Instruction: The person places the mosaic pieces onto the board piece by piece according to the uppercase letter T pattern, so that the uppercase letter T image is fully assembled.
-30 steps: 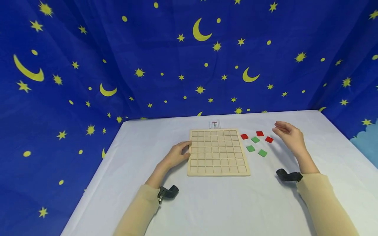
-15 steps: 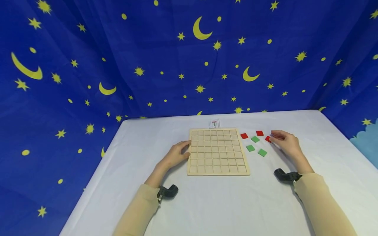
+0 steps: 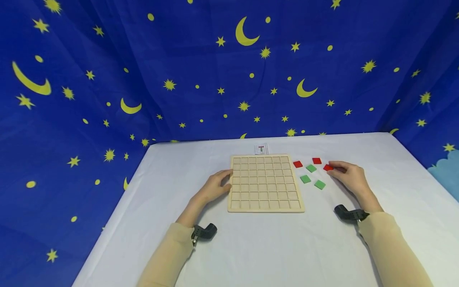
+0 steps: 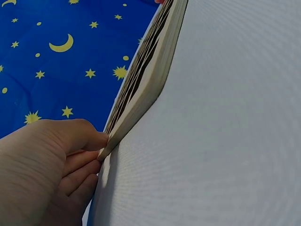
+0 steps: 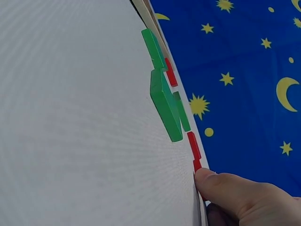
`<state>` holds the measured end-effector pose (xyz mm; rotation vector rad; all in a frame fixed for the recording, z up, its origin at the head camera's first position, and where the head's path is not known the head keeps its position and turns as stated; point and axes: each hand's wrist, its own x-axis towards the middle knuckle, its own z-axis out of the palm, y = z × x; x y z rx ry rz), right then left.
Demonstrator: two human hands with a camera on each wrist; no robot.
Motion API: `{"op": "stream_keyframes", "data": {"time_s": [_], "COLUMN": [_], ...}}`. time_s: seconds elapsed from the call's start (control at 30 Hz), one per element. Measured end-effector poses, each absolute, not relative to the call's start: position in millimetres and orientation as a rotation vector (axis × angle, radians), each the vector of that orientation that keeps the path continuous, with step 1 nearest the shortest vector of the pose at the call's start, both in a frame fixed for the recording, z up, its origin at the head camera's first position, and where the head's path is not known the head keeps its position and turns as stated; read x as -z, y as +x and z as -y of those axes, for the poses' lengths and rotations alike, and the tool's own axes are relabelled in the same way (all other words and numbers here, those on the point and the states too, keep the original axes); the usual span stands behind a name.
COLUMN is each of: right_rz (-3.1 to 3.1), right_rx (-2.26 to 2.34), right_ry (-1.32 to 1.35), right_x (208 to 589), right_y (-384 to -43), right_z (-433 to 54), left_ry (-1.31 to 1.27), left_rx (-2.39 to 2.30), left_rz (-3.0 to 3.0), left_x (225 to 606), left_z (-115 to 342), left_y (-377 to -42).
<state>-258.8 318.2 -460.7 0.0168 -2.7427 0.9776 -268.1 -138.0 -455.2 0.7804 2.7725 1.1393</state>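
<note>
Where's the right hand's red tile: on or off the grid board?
Off: in the head view, the right hand pinches the red tile apart from the grid board, green tiles between.

3 red tiles (image 3: pixel 316 161); 3 grn tiles (image 3: pixel 305 179); 1 brd (image 3: pixel 264 183); 1 card (image 3: pixel 261 149)

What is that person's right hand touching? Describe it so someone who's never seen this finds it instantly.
Find the pale wooden grid board on the white table. Right of it lie three green tiles and three red; yours is the rightmost red tile, the only one the right hand touches.
</note>
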Motion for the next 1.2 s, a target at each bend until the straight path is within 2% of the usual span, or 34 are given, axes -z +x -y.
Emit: {"op": "stream_keyframes", "data": {"time_s": [0.37, 0.73, 0.83, 1.03, 1.2], "right_rz": [2.703, 2.640, 2.623, 2.609, 2.588], "right_rx": [-1.045, -1.196, -1.211, -1.152, -1.214], "right_ry": [-0.024, -0.070, -0.064, 0.003, 0.075], "right_x": [459, 431, 436, 478, 486], "right_y": [-259, -263, -278, -327, -345], "right_z": [-319, -313, -317, -332, -314], "left_ry": [0.760, 0.792, 0.782, 0.791, 0.810], "left_rx": [-1.115, -1.115, -1.108, -1.103, -1.096], "left_rz": [-2.778, -2.781, -2.780, -2.787, -2.797], "left_x": [456, 455, 455, 455, 455], "left_z": [138, 138, 139, 139, 138], "left_y": [-269, -268, -267, -267, -268]}}
